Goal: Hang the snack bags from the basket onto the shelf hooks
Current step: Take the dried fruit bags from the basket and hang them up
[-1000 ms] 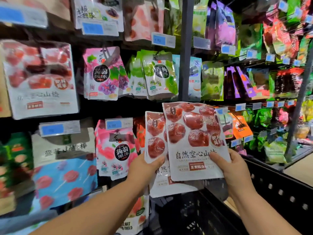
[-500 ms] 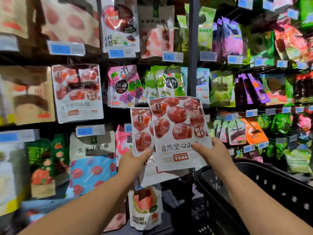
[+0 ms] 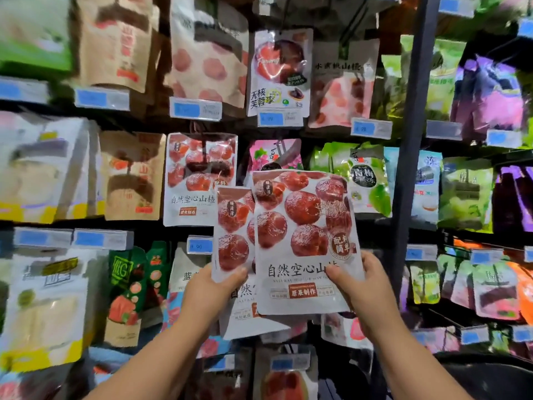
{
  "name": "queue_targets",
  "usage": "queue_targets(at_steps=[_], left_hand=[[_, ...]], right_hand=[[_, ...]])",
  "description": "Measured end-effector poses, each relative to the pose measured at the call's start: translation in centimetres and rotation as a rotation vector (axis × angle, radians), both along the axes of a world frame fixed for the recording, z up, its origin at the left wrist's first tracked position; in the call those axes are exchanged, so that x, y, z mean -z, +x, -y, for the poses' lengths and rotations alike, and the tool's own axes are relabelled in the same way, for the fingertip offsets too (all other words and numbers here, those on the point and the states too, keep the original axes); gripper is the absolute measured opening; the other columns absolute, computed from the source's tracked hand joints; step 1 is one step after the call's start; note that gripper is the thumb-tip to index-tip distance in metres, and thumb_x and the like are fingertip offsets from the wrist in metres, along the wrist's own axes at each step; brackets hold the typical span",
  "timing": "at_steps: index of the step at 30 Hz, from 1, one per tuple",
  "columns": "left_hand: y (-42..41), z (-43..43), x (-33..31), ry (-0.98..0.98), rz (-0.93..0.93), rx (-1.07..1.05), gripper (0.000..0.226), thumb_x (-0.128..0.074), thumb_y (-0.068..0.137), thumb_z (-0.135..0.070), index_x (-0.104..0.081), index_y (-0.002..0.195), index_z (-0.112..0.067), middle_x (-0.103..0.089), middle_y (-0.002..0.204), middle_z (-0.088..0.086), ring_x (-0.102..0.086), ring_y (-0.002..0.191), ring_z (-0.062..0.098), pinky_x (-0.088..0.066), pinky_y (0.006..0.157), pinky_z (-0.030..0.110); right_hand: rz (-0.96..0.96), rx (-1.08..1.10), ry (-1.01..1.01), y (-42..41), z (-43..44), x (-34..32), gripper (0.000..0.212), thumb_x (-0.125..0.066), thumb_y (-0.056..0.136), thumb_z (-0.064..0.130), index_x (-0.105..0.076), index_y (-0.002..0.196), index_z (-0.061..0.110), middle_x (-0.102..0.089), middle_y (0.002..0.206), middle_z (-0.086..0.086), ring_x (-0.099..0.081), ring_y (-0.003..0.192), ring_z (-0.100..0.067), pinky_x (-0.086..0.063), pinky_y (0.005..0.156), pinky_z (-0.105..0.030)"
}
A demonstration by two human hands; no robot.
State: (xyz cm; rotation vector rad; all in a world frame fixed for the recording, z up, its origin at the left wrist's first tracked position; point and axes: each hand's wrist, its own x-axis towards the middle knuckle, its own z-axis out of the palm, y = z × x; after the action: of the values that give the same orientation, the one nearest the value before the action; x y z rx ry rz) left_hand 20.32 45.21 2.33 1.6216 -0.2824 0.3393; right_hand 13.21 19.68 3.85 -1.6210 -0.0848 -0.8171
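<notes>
I hold two white snack bags printed with red hawthorn fruit in front of the shelf. My right hand grips the lower right corner of the front bag. My left hand grips the rear bag, which overlaps behind the front one. A matching bag hangs on a shelf hook just up and left of them. The black basket shows only as a rim at the bottom right.
Rows of hanging snack bags and blue price tags fill the shelf. A dark upright post splits the shelving right of the held bags. Green jelly bags hang beside the post.
Both hands have lifted the two bags higher and closer to the matching hanging bag. My view has swung left and up, so most of the basket has left the frame.
</notes>
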Motion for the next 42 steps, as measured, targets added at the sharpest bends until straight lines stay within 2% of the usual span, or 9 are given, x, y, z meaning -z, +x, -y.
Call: queue_targets(at_steps=[3, 6, 13, 17, 22, 25, 28, 33, 42], left_hand=[[1.7, -3.3, -0.8, 0.047, 0.018, -0.061, 0.011, -0.079, 0.08, -0.04, -0.07, 0.084, -0.034, -0.072, 0.081, -0.01, -0.067, 0.082, 0.013, -0.051, 0.07, 0.03], [3.4, -7.1, -1.5, 0.035, 0.028, -0.096, 0.034, -0.083, 0.063, -0.054, -0.074, 0.086, -0.031, -0.076, 0.086, -0.006, -0.071, 0.086, 0.019, -0.056, 0.083, 0.042], [4.8, -14.3, -2.6, -0.047, -0.017, -0.138, 0.041, -0.085, 0.059, -0.052, -0.075, 0.088, -0.024, -0.077, 0.081, 0.0, -0.074, 0.079, 0.028, -0.058, 0.08, 0.051], [5.3, -16.6, -2.9, -0.14, -0.028, -0.103, 0.042, -0.09, 0.063, -0.044, -0.075, 0.088, -0.014, -0.077, 0.078, 0.002, -0.073, 0.083, 0.031, -0.057, 0.072, 0.039], [5.3, -18.6, -3.2, -0.244, -0.092, 0.092, 0.07, -0.093, 0.046, -0.051, -0.073, 0.102, -0.014, -0.074, 0.101, 0.019, -0.071, 0.092, 0.042, -0.052, 0.089, 0.063], [5.0, -19.3, -3.8, -0.235, -0.107, 0.15, 0.055, -0.087, 0.067, -0.03, -0.067, 0.109, -0.002, -0.074, 0.097, 0.024, -0.071, 0.088, 0.045, -0.053, 0.086, 0.061], [4.8, -20.3, -4.2, -0.216, -0.118, 0.142, 0.044, -0.073, 0.072, -0.021, -0.064, 0.109, 0.001, -0.073, 0.094, 0.025, -0.071, 0.084, 0.045, -0.056, 0.079, 0.053], [4.9, -22.1, -4.7, -0.29, -0.132, 0.053, 0.03, -0.067, 0.085, -0.014, -0.061, 0.108, 0.003, -0.072, 0.091, 0.03, -0.069, 0.081, 0.049, -0.057, 0.075, 0.053], [4.4, -24.0, -5.5, -0.342, -0.134, -0.049, 0.028, -0.068, 0.086, -0.016, -0.063, 0.109, 0.0, -0.073, 0.091, 0.026, -0.07, 0.083, 0.048, -0.054, 0.083, 0.063]], right_hand=[[0.016, -0.091, 0.008, 3.2, -2.1, -0.1, 0.04, -0.085, 0.076, 0.017, -0.064, 0.11, 0.014, -0.075, 0.102, -0.005, -0.073, 0.094, -0.025, -0.056, 0.088, -0.055], [0.029, -0.113, 0.013, 5.9, -4.3, -0.3, 0.05, -0.087, 0.066, 0.034, -0.065, 0.108, 0.02, -0.076, 0.102, -0.001, -0.073, 0.094, -0.023, -0.056, 0.087, -0.053], [0.066, -0.168, -0.002, 10.3, -8.6, -2.0, 0.034, -0.082, 0.078, 0.021, -0.066, 0.107, 0.018, -0.076, 0.102, -0.005, -0.073, 0.095, -0.027, -0.054, 0.091, -0.057], [0.092, -0.211, 0.003, 11.3, -11.0, -3.2, 0.05, -0.087, 0.07, 0.029, -0.064, 0.111, 0.013, -0.075, 0.103, -0.008, -0.073, 0.094, -0.028, -0.054, 0.091, -0.058], [0.1, -0.308, 0.12, 11.4, -12.7, -4.1, 0.094, -0.096, 0.039, 0.052, -0.061, 0.114, 0.005, -0.074, 0.103, -0.018, -0.072, 0.093, -0.04, -0.059, 0.078, -0.051], [0.087, -0.355, 0.154, 10.9, -12.8, -4.5, 0.083, -0.093, 0.049, 0.039, -0.061, 0.115, 0.001, -0.074, 0.101, -0.02, -0.072, 0.09, -0.042, -0.061, 0.069, -0.047], [0.103, -0.337, 0.131, 10.6, -12.6, -5.2, 0.092, -0.097, 0.04, 0.046, -0.062, 0.114, 0.003, -0.074, 0.103, -0.02, -0.072, 0.093, -0.041, -0.059, 0.079, -0.053], [0.12, -0.302, 0.12, 10.8, -12.7, -6.6, 0.055, -0.079, 0.067, 0.021, -0.061, 0.116, 0.006, -0.075, 0.105, -0.015, -0.071, 0.098, -0.036, -0.054, 0.091, -0.051], [0.141, -0.165, -0.021, 14.8, -15.8, -7.4, 0.112, -0.089, 0.046, 0.067, -0.045, 0.139, 0.021, -0.062, 0.132, -0.002, -0.061, 0.119, -0.024, -0.048, 0.104, -0.05]])
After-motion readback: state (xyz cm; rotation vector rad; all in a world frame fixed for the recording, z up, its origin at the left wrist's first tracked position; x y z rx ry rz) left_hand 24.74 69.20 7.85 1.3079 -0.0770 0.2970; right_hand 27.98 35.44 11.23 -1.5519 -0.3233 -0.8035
